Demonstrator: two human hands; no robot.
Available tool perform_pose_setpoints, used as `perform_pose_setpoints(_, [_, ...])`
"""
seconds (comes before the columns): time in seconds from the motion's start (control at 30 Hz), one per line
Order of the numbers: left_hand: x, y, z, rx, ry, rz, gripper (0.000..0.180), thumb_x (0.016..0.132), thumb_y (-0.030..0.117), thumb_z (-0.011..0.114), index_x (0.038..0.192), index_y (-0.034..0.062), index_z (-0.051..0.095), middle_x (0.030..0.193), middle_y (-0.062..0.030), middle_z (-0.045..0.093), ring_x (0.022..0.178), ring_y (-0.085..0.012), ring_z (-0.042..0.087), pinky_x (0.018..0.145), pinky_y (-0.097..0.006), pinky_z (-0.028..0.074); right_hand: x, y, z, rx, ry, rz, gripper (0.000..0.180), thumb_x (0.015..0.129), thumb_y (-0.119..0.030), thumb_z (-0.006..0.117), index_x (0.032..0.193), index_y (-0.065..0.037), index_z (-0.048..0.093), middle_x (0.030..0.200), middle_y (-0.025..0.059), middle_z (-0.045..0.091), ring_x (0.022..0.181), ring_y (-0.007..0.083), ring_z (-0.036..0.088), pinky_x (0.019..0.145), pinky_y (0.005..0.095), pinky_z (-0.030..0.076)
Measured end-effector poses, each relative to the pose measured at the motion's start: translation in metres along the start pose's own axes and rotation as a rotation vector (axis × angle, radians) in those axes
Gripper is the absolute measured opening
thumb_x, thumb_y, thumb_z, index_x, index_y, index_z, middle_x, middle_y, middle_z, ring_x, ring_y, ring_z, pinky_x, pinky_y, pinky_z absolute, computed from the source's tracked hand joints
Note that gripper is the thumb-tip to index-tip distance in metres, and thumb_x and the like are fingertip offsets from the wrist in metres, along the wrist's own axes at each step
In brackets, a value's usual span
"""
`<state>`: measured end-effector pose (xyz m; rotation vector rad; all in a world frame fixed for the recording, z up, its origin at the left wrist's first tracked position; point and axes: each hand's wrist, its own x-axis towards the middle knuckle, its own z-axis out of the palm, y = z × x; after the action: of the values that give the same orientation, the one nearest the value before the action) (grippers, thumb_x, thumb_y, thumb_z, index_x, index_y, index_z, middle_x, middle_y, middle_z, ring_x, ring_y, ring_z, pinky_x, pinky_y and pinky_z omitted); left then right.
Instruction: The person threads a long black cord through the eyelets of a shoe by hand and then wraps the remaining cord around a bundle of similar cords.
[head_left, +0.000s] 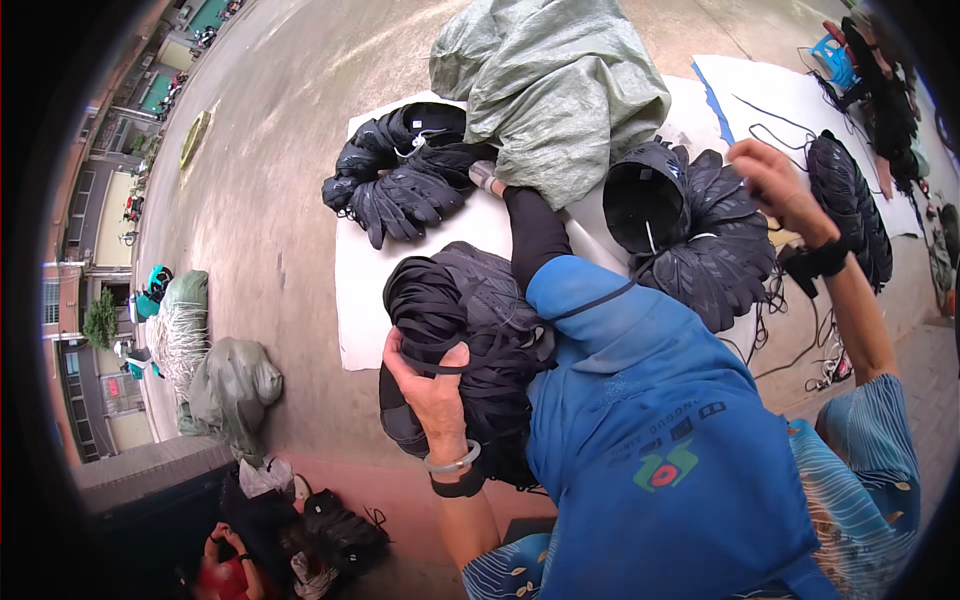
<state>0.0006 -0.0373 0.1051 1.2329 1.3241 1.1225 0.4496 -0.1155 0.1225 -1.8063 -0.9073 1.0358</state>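
A large bundle of nested black pieces (470, 300), which look like shoe uppers, rests against my left leg. My left hand (432, 390) grips its near edge, with a narrow black strip (437, 369) between thumb and fingers. To the right, my right hand (782, 190) is raised, its fingers bent and somewhat apart, and I see nothing in them. Just left of that hand lies a ring-shaped bundle of similar black pieces (715, 255). Another curved black bundle (400, 190) sits farther off on the left. A blue apron (660, 400) covers my lap, with a thin black band across the knee.
White sheeting (365, 300) lies under the bundles. A pale green woven sack (560, 90) stands ahead, and more sacks (235, 385) are at left. Another black bundle (848, 205) and loose cords are at right. Other people sit at the lower left (235, 575) and upper right (885, 110).
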Motion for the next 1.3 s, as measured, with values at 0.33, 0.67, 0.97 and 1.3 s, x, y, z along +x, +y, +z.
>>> perform_pose_setpoints(0.33, [-0.014, 0.024, -0.006, 0.072, -0.002, 0.033, 0.083, 0.067, 0.008, 0.078, 0.133, -0.0043, 0.029, 0.122, -0.015, 0.046, 0.113, -0.0219, 0.051, 0.101, -0.031, 0.036, -0.036, -0.006, 0.236, -0.195, -0.911, -0.452, 0.06, 0.081, -0.026, 0.07, 0.132, -0.006, 0.044, 0.069, 0.0144, 0.055, 0.067, 0.0282, 0.058, 0.065, 0.0383, 0.047])
perform_pose_setpoints(0.67, [-0.011, 0.027, -0.014, 0.038, -0.008, 0.025, 0.082, 0.067, 0.008, 0.077, 0.132, -0.0053, 0.029, 0.124, -0.0164, 0.045, 0.112, -0.0225, 0.05, 0.101, -0.033, 0.036, -0.021, 0.005, 0.241, -0.195, -0.972, -0.51, 0.019, 0.087, -0.017, 0.062, 0.092, 0.001, 0.062, 0.078, 0.0156, 0.063, 0.071, 0.0271, 0.061, 0.065, 0.0377, 0.047])
perform_pose_setpoints(0.97, [-0.001, 0.012, 0.004, 0.146, -0.096, -0.033, 0.08, 0.067, 0.013, 0.078, 0.13, -0.0046, 0.032, 0.125, -0.0184, 0.044, 0.115, -0.0261, 0.047, 0.101, -0.034, 0.036, -0.001, -0.023, 0.166, 0.566, -0.732, 0.083, 0.012, 0.094, -0.021, 0.051, 0.09, -0.009, 0.052, 0.069, -0.0045, 0.046, 0.051, 0.0006, 0.033, 0.039, 0.0185, 0.026])
perform_pose_setpoints(1.3, [-0.001, -0.001, 0.048, 0.727, -0.36, 0.077, 0.073, 0.065, 0.011, 0.076, 0.128, 0.0004, 0.042, 0.109, -0.0156, 0.058, 0.097, -0.0232, 0.058, 0.088, -0.032, 0.047, 0.047, -0.007, -0.019, 1.677, -0.505, -0.23, 0.015, 0.1, -0.012, 0.04, 0.092, -0.001, 0.046, 0.062, -0.004, 0.029, 0.042, 0.0045, 0.021, 0.032, 0.0176, 0.02])
